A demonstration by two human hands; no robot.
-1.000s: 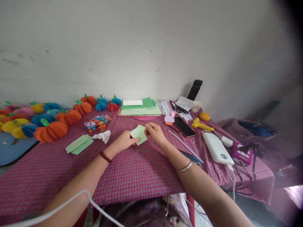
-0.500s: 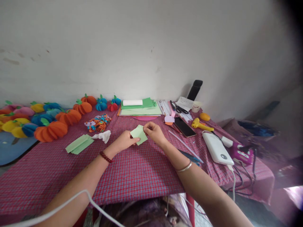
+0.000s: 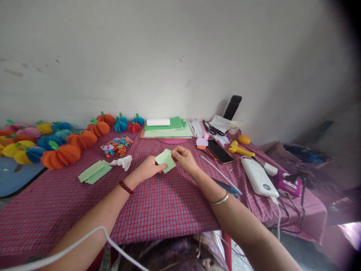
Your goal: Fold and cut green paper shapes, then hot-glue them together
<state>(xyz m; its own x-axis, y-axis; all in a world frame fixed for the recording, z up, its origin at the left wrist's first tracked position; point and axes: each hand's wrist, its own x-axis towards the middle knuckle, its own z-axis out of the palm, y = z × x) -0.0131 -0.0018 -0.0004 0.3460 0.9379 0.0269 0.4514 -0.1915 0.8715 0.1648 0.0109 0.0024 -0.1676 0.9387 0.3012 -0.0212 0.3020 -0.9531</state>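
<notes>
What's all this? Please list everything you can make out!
paper pumpkins: many, mixed colours, left
paper cuttings: one heap, multicoloured, left
crumpled wad: one, white, left
paper slips: one stack, pale green, left
paper sheets: one pile, mostly green, back centre
scissors: at least one, black, back right
cup: one, whitish, back right
phone: one, black, right
rounded object: one, yellow, right
gun-shaped tool: one, yellow, right
power bank: one, white, right
socket box: one, purple, right
tablecloth: one, red checked, underneath
paper piece: one, pale green, centre
left hand: one, bare, gripping paper piece
right hand: one, bare, pinching its edge
</notes>
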